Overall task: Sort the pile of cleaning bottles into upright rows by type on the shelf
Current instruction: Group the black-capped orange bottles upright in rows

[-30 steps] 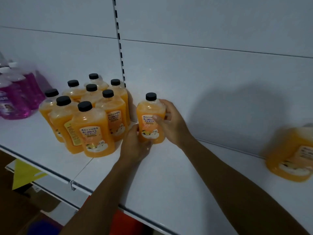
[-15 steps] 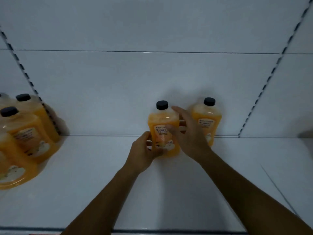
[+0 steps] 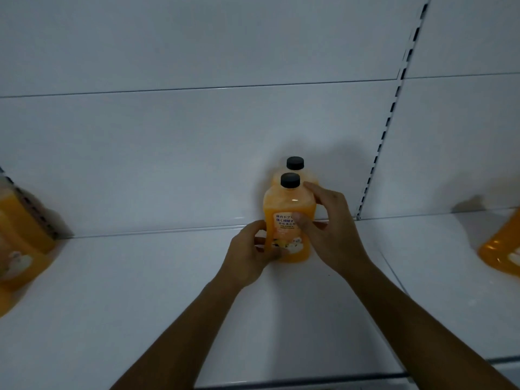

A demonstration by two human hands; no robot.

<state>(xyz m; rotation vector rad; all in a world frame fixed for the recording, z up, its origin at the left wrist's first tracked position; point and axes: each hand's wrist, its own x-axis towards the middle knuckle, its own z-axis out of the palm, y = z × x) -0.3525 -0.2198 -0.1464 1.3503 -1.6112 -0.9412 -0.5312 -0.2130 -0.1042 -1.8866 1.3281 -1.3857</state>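
An orange bottle (image 3: 287, 204) with a black cap and a white label stands upright on the white shelf (image 3: 140, 291). My left hand (image 3: 250, 260) grips its lower left side. My right hand (image 3: 329, 235) wraps its right side, thumb across the label. Directly behind it, against the back panel, a second orange bottle (image 3: 295, 163) stands upright; only its cap and shoulders show.
Blurred orange bottles (image 3: 19, 235) stand at the far left edge. Another orange bottle (image 3: 503, 246) lies tilted at the far right. A slotted upright (image 3: 385, 130) runs down the back panel right of the pair. The shelf's front edge (image 3: 337, 378) is near the bottom.
Both hands carried the orange bottle rightwards away from the left group. It now stands in front of the second bottle instead of to its left.
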